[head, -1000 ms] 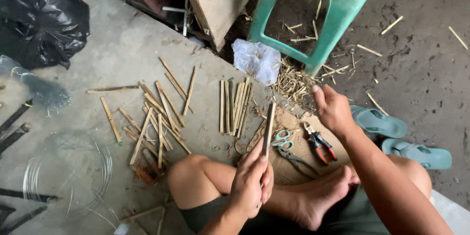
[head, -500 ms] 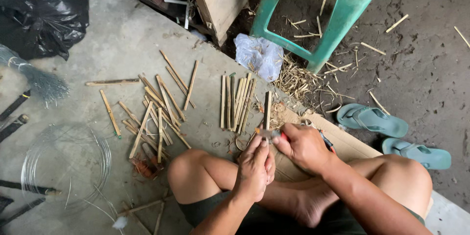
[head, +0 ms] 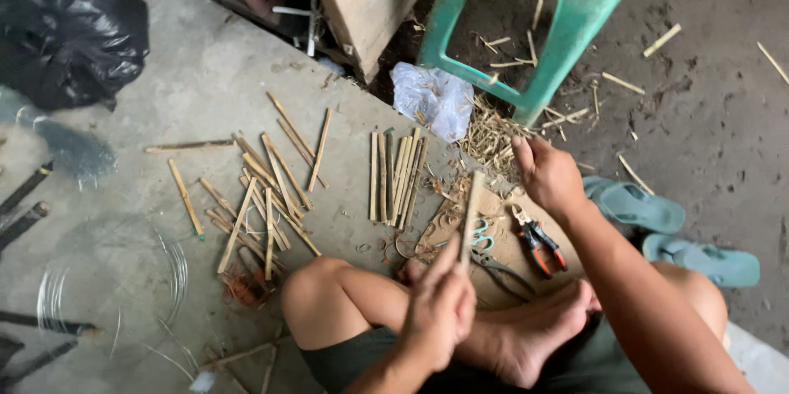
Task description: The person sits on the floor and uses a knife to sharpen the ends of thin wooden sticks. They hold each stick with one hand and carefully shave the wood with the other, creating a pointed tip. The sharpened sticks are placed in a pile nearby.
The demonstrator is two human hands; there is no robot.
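The left hand point(head: 440, 312) pinches a single bamboo strip point(head: 472, 217) between thumb and fingers and holds it upright over the lap, clear of the floor, where both faces are accessible. The right hand point(head: 546, 174) hangs loosely curled and empty just above the red-handled pliers point(head: 538, 239) and scissors point(head: 485, 250). Those tools lie on a cardboard sheet point(head: 505, 242) within arm's reach, beside a row of cut strips point(head: 397, 176).

person sits on concrete floor point(head: 205, 82), left hand point(head: 440, 312) pinching a bamboo strip point(head: 472, 215) upright. right hand point(head: 549, 174) reaches out over the shavings pile point(head: 490, 133), fingers loose. red pliers point(head: 538, 242) and scissors point(head: 485, 244) on a board point(head: 448, 217) between them. neat strip row point(head: 396, 174) beside it, green stool point(head: 567, 0) behind.
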